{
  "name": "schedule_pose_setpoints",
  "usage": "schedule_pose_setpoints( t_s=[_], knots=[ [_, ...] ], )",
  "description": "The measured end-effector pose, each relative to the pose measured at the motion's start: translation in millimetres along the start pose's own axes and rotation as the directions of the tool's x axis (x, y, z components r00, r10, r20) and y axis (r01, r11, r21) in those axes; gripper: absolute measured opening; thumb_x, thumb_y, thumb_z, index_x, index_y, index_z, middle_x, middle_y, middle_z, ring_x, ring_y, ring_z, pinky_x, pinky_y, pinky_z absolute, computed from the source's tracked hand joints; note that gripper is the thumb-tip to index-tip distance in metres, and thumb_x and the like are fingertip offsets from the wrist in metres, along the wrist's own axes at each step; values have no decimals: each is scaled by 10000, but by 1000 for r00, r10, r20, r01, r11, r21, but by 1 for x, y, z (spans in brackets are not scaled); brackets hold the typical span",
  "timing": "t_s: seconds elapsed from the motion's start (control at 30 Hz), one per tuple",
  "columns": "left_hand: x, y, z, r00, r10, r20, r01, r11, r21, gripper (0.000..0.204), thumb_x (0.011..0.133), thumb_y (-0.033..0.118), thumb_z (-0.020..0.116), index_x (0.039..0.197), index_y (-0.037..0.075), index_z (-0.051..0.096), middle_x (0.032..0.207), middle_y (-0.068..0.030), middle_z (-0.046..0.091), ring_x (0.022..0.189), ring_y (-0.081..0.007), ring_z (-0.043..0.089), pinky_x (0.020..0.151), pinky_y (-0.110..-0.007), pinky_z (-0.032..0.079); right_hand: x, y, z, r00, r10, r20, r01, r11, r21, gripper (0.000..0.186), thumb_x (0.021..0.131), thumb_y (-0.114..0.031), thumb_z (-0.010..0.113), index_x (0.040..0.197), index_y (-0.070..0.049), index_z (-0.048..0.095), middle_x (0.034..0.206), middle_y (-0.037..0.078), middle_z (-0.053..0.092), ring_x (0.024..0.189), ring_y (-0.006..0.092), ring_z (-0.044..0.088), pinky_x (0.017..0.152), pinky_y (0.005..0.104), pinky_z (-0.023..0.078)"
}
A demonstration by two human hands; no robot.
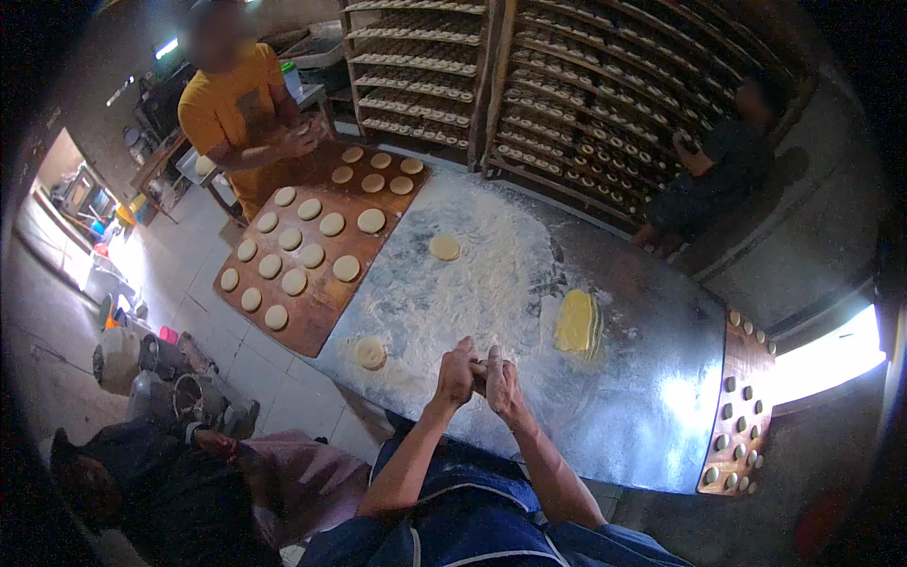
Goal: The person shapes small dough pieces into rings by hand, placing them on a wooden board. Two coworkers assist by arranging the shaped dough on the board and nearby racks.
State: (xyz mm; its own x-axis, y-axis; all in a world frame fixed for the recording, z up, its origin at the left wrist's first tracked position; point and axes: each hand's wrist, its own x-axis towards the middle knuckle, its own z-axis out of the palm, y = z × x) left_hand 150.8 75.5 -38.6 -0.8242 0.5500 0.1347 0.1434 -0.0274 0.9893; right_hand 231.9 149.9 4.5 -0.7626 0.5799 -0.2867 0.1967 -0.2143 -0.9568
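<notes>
Left hand (455,373) and right hand (499,380) pressed together above near edge of floured metal table (652,397), fingers curled narrow around small dough piece, mostly hidden; its axis cannot tell. Yellow dough block (576,322) just right, long axis near-to-far. Flat dough round (368,352) left.

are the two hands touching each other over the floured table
Touching. The head view shows the left hand and right hand pressed together at the fingers, no gap between them, above the floured metal table.
</notes>
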Motion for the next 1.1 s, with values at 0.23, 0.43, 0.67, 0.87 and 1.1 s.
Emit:
schedule_pose_setpoints(
  t_s=[0.23,0.43,0.67,0.87,1.1],
  knots=[
    [-11,-41,-27,940,-298,-163,200,872,-446,396,961,480,413,921,104,531,809,-50,546,752,-186,569,568,-334,466,28,66,3,974,-22,224,57,987,-149,542,1001,-467,335,1167,16,518,1041,140,592,922,254,565,845,378,451],
    [4,-13,-59,975,-97,-198,17,928,-372,334,928,286,439,726,20,434,667,-123,404,620,-258,393,608,-340,368,27,54,43,993,107,54,-117,963,241,504,982,-486,419,1228,-47,440,1133,161,561,1057,273,579,985,387,446],
    [4,-54,-94,971,125,-203,-120,992,38,261,960,269,441,926,15,492,715,-144,521,648,-289,530,588,-395,418,20,-9,94,949,24,314,43,978,-203,555,980,-544,396,955,5,477,860,78,542,768,158,521,639,310,432],
    [18,1,-131,981,120,-155,-56,929,366,266,929,264,427,794,36,437,660,-160,420,605,-266,488,581,-378,397,36,-7,111,930,162,328,-9,906,-422,517,990,-509,401,906,-6,485,874,105,554,765,176,527,669,337,445],
    [12,-15,-142,959,35,-283,15,985,175,277,895,301,492,741,78,438,596,-100,426,581,-264,454,562,-398,367,53,7,120,856,225,466,16,889,-458,521,996,-503,381,899,3,455,894,106,534,787,178,533,666,327,462]
  ],
)
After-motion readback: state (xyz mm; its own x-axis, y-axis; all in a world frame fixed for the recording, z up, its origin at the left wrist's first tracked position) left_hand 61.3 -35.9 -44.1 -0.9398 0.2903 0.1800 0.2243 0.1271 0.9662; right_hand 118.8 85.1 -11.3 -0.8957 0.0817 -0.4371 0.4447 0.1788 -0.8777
